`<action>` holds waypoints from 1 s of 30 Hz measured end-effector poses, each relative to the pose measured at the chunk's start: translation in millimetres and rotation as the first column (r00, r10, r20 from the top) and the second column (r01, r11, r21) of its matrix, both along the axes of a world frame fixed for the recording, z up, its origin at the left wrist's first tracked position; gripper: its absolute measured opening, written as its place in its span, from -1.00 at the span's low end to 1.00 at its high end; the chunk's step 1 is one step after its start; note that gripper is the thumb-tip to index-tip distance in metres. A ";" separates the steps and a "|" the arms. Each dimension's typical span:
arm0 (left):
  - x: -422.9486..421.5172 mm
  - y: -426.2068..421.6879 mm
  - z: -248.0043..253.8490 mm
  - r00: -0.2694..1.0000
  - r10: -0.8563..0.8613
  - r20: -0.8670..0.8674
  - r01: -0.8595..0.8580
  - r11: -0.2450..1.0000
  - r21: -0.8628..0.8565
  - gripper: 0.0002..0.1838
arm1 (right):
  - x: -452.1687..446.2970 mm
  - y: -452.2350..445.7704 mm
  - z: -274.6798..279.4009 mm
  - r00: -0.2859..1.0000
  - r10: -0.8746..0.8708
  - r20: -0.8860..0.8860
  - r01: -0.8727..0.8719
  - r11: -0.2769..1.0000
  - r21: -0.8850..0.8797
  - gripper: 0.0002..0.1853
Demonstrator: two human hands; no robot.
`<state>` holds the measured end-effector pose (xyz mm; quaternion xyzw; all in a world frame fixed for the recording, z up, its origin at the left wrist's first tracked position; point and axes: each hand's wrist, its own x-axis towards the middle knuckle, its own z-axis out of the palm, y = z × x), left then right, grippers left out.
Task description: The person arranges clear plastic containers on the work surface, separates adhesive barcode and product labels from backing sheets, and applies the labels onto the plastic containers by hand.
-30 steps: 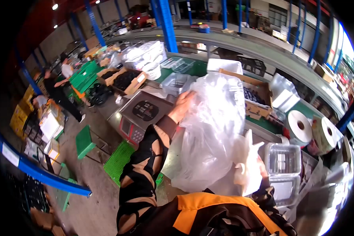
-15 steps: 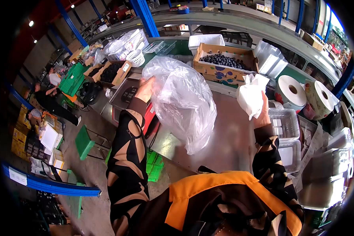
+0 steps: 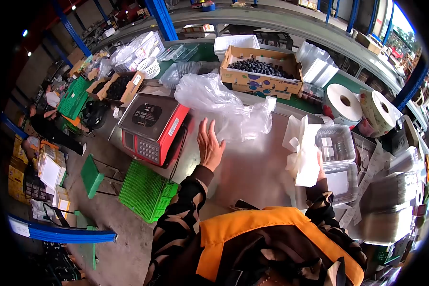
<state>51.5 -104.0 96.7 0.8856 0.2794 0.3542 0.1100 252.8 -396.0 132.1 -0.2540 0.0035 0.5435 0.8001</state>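
My left hand is held over the metal tabletop, fingers apart and nothing in it. Just left of it stands a red electronic scale with a flat dark-marked pan. Beyond the hand, a crumpled clear plastic bag lies at the back of the table. My right hand grips a loose bunch of white paper, which covers most of its fingers. Right beside that hand are clear plastic punnets.
A cardboard box of dark grapes stands at the back, with two label rolls to its right. Stacked clear trays fill the right side. A green crate sits below the scale. A person is far left.
My left hand has let go of the plastic bag and drawn back toward me; the bag has dropped onto the table. My right hand has come lower with the paper, which hangs more spread out.
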 end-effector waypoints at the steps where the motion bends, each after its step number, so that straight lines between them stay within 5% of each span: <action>1: 13.2 11.5 3.8 0.999 0.044 0.023 -0.044 0.999 0.021 0.00 | 9.7 -2.7 -20.5 0.994 0.048 0.099 -0.045 0.998 -0.033 -0.57; 3: 39.3 37.8 18.7 0.989 0.128 0.075 -0.133 0.989 0.065 0.04 | 14.0 -3.0 -34.1 0.957 0.092 0.275 -0.069 0.993 -0.093 -0.56; 6: 60.6 79.3 27.6 0.983 0.056 -0.176 -0.046 0.997 0.065 -0.37 | 3.1 7.2 3.5 0.912 0.067 0.404 0.001 0.986 -0.165 -0.60; 7: 67.7 108.6 6.7 0.987 -0.048 -0.154 0.077 0.979 0.187 -0.66 | 13.4 6.9 0.4 0.922 0.078 0.379 -0.017 0.987 -0.162 -0.58; 10: 45.5 81.4 36.9 0.873 -0.472 -0.126 0.485 0.868 0.109 -0.80 | 18.8 -1.3 14.8 0.604 -0.038 0.796 0.288 0.942 -0.174 -0.43; 11: 27.4 61.2 53.5 0.819 -0.547 -0.171 0.573 0.776 0.264 -0.84 | 20.6 -0.1 22.3 0.531 -0.042 0.846 0.318 0.936 -0.153 -0.36; 12: 6.4 40.2 69.5 0.758 -0.610 -0.230 0.645 0.652 0.398 -0.87 | 21.7 5.1 32.3 0.598 0.022 0.801 0.174 0.972 -0.156 -0.33; 14: -32.5 16.7 82.1 0.758 -0.609 -0.234 0.643 0.638 0.424 -0.90 | 21.9 19.1 61.4 0.699 0.180 0.692 -0.122 0.984 -0.132 -0.28; 16: -51.0 12.0 99.7 0.868 -0.464 -0.175 0.496 0.821 0.284 -0.71 | 15.7 42.6 89.6 0.731 0.362 0.579 -0.412 0.910 -0.050 -0.23; 18: -62.2 27.7 111.8 0.940 -0.301 -0.160 0.335 0.903 0.268 -0.74 | -17.0 78.4 104.4 0.471 0.627 0.621 -0.679 0.706 -0.198 -0.06; 20: -62.3 40.3 143.0 0.972 -0.232 -0.029 0.234 0.966 0.112 -0.76 | -44.0 127.6 85.1 0.093 0.392 0.915 -0.725 0.657 -0.208 -0.11; 21: -59.8 53.0 157.7 0.975 -0.208 0.081 0.210 0.978 -0.014 -0.72 | -23.4 142.4 77.5 -0.022 0.299 0.954 -0.560 0.787 -0.260 -0.17; 22: -59.3 70.9 216.2 0.996 -0.053 -0.066 0.040 0.983 -0.180 -0.65 | 12.1 155.6 69.5 0.005 0.275 0.961 -0.253 0.931 -0.265 -0.23; 23: -58.7 79.9 241.0 0.994 -0.105 -0.014 0.100 0.973 -0.208 -0.47 | 54.2 163.8 62.6 0.086 0.195 0.977 0.099 0.974 -0.203 -0.30; 25: -58.4 115.7 264.5 0.998 -0.022 -0.055 0.020 0.999 -0.030 -0.44 | 105.4 166.3 67.7 0.230 -0.107 0.967 0.458 0.889 -0.010 -0.42; 26: -55.9 127.7 275.0 0.996 0.061 -0.070 -0.073 0.982 -0.177 -0.44 | 110.0 158.8 83.9 0.275 -0.234 0.933 0.493 0.867 0.072 -0.48; 28: -56.4 118.4 296.2 0.985 -0.072 0.154 0.147 0.815 -0.561 -0.50 | 90.4 131.6 135.5 0.424 -0.254 0.869 0.390 0.918 0.078 -0.56; 30: -53.1 124.9 298.8 0.932 -0.148 0.331 0.330 0.724 -0.606 -0.53 | 76.7 120.0 153.5 0.393 -0.380 0.837 0.416 0.886 0.207 -0.66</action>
